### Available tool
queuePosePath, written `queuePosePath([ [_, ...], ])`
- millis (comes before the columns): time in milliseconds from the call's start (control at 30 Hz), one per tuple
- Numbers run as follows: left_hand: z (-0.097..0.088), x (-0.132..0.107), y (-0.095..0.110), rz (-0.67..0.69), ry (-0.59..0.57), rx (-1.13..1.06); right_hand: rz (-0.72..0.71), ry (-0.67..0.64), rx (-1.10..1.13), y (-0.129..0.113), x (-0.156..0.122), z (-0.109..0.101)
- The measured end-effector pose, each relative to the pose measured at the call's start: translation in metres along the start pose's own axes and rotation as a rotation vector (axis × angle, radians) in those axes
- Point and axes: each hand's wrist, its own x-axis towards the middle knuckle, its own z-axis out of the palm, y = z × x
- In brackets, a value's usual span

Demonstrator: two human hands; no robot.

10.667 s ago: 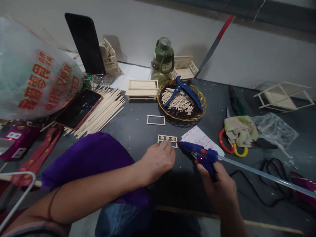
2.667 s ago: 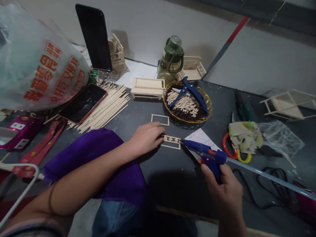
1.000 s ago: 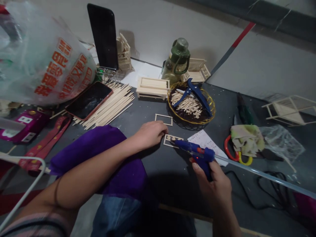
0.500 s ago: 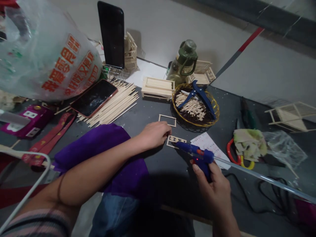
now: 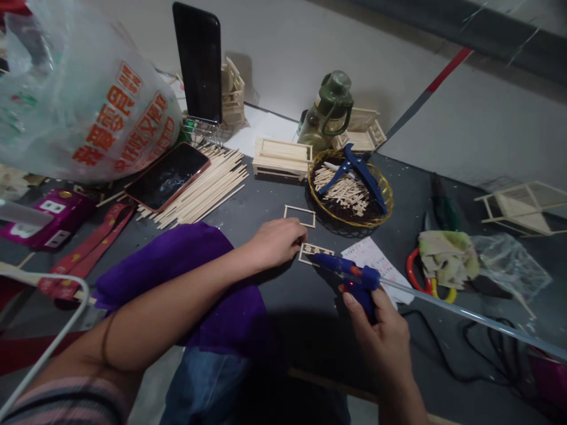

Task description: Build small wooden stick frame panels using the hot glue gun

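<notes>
Right hand [image 5: 384, 332] clutching blue plastic glue gun [image 5: 368, 278]
Left hand [image 5: 278, 243] left of nearer pale wooden frame [image 5: 318, 251], can't tell grip

Plastic bag [image 5: 95, 88], upper left of the frame: orange-red Chinese print; one line reads 我爱零食, a second reads in part 好吃又便宜; the small boxed characters are illegible. Paper slip [image 5: 370, 260], right of centre: rows of reddish writing, too small to read.

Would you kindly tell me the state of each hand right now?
Left hand: curled at the left end of the nearer wooden frame; whether it grips cannot be told.
Right hand: closed around the glue gun.
</notes>
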Motion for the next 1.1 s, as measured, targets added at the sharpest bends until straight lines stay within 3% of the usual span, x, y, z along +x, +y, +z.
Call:
queuePosePath([
  [267,-0.001,0.0,0.0,-0.006,-0.005,-0.017,-0.079,0.224,0.029,0.008,0.004,-0.022],
  [433,-0.001,0.001,0.0,-0.007,-0.01,-0.017,-0.044,0.26,-0.022,0.013,0.003,-0.026],
  [667,-0.001,0.001,0.002,-0.009,0.001,-0.012,-0.076,0.238,-0.024,0.015,0.001,-0.024],
  [1100,0.0,0.002,0.0,-0.002,0.002,-0.01,0.006,0.021,0.037,0.0,-0.002,0.0],
])
